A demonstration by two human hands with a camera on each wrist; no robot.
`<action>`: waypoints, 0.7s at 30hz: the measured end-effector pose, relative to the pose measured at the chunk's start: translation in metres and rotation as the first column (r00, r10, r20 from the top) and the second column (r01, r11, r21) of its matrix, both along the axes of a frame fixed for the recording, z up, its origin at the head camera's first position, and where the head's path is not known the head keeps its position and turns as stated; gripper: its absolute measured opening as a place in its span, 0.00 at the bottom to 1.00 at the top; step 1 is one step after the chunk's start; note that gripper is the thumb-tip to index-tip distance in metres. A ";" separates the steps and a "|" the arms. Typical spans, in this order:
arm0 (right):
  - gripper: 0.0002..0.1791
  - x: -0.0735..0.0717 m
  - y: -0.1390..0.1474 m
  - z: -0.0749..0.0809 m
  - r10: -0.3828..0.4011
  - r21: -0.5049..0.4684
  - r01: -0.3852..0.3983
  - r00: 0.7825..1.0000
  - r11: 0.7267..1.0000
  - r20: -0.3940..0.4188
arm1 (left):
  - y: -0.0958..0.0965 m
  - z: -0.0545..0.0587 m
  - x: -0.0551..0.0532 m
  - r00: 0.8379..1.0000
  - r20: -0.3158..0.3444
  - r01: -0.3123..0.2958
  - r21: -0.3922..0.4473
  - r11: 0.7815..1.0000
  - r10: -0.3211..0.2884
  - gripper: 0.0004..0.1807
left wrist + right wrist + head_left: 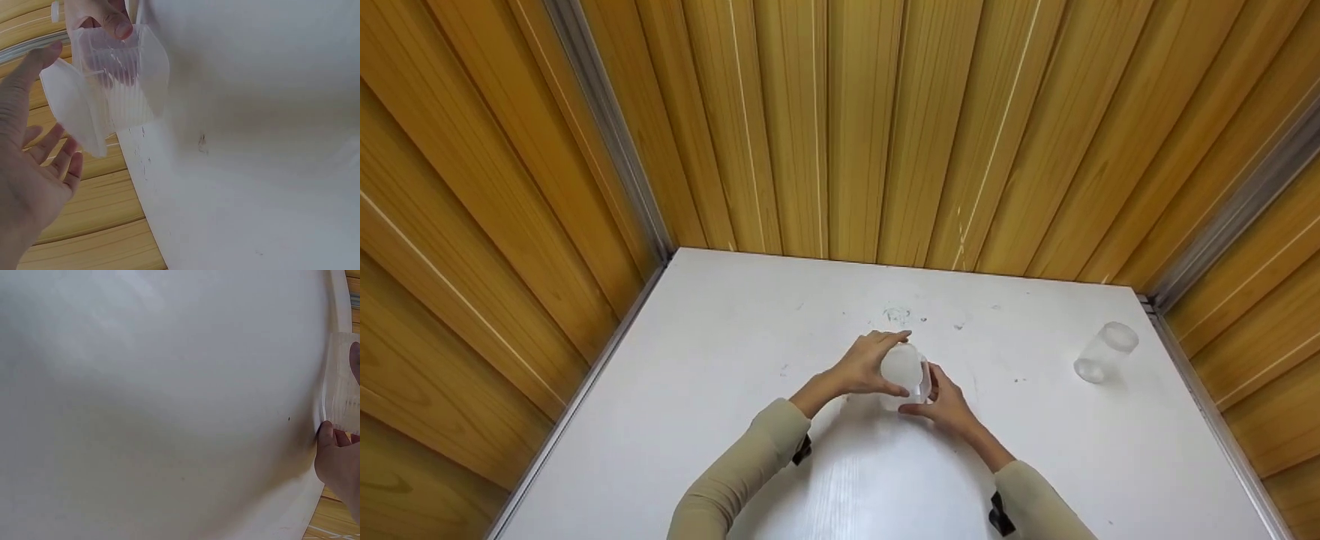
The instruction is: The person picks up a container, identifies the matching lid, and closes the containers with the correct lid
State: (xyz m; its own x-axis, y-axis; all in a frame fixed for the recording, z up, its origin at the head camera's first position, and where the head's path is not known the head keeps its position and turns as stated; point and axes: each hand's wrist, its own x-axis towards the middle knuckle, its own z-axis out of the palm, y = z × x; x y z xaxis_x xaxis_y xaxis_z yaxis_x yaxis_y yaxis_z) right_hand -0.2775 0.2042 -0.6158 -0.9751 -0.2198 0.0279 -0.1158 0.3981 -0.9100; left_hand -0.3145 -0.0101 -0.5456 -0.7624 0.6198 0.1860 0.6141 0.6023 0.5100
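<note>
Between my two hands, above the white table (720, 337), is a clear plastic container with a ribbed body (124, 90). A translucent white lid (76, 107) is at the end facing my left hand (866, 365). My left thumb and fingertips grip opposite edges of this lid. From the other side, my right hand (949, 409) holds the container body between thumb and fingers. Part of the container (340, 382) shows at the right edge of the right wrist view. I cannot tell whether the lid is fully seated.
A clear plastic cup (1106, 352) stands on the table's right side, near the edge. Wood-patterned walls (855, 135) enclose the back and both sides, with metal rails (611, 120) at the corners. Dark marks (897, 315) spot the tabletop behind my hands.
</note>
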 end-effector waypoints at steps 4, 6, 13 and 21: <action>0.51 0.000 0.001 0.002 0.019 -0.020 -0.019 1.000 1.000 -0.004 | 0.006 0.000 -0.001 1.000 -0.020 0.011 -0.054 0.998 -0.013 0.56; 0.52 0.000 0.002 0.001 0.037 -0.028 -0.037 0.999 0.999 0.002 | 0.009 -0.001 -0.001 1.000 -0.025 0.013 -0.081 0.997 -0.015 0.56; 0.52 0.000 0.004 0.000 0.033 -0.041 -0.032 0.999 0.999 0.029 | 0.016 -0.003 -0.001 0.998 -0.057 0.026 -0.128 0.991 -0.033 0.49; 0.51 0.001 0.002 -0.001 0.019 -0.050 -0.019 1.000 0.999 0.012 | 0.007 -0.006 0.002 0.996 -0.076 0.048 -0.076 0.996 -0.053 0.49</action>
State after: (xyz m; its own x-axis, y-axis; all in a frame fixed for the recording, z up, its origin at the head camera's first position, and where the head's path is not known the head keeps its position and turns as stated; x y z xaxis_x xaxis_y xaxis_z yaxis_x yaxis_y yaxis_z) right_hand -0.2763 0.2058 -0.6165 -0.9711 -0.2369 0.0276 -0.1118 0.3498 -0.9301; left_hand -0.3125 -0.0033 -0.5514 -0.7146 0.6715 0.1959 0.6810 0.6039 0.4141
